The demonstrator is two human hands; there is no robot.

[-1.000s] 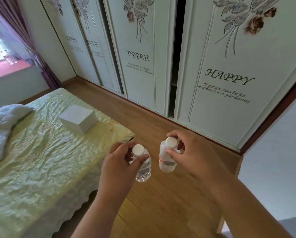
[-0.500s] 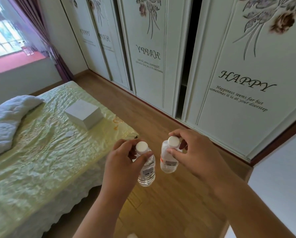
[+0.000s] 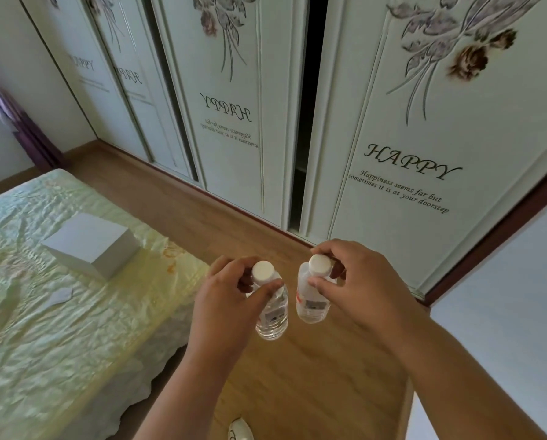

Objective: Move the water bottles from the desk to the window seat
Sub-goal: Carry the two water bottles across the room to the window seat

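Observation:
I carry two small clear water bottles with white caps, held upright by their necks above the wooden floor. My left hand (image 3: 227, 309) grips the left water bottle (image 3: 273, 315) just under its cap. My right hand (image 3: 358, 287) pinches the neck of the right water bottle (image 3: 312, 303), which has a red-edged label. The bottles hang side by side, a small gap between them. The window seat is out of view; only a purple curtain (image 3: 8, 112) shows at the far left.
A bed (image 3: 43, 328) with a pale green cover fills the left, with a white box (image 3: 91, 244) on it. White sliding wardrobe doors (image 3: 408, 138) line the far side, one gap open. A strip of wooden floor (image 3: 183, 214) runs between bed and wardrobe. A slipper toe (image 3: 240, 430) shows at the bottom.
The view has turned and moved forward along the wardrobe; the window and red sill have slipped out at the left. Both hands still hold the bottles the same way.

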